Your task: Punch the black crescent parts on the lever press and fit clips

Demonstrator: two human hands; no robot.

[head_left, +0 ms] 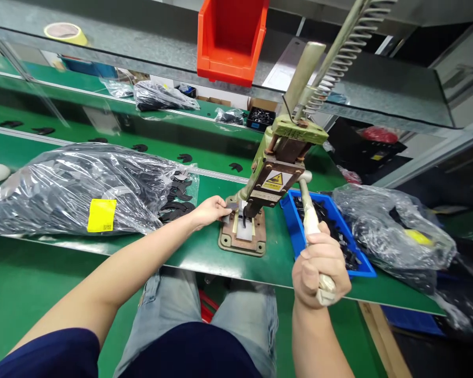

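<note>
A green hand press point(278, 157) with a long spring on top stands on the green bench. My right hand point(321, 265) is wrapped around its pale lever handle point(309, 215), which points down toward me. At the press base point(242, 244), my left hand point(213, 211) pinches a small thin dark piece point(231, 206) beside the ram. A dark part lies on the light plate point(244, 231) under the ram; its outline is partly hidden. Left of my hand, an open clear bag point(94, 184) with a yellow label spills dark curved pieces point(181, 191).
A blue tray point(362, 262) of small black parts sits right of the press, beside another clear plastic bag point(394, 231). Dark curved pieces lie spaced along the green strip point(208, 157) behind. An orange bin point(232, 47) and a tape roll point(65, 33) rest on the shelf above.
</note>
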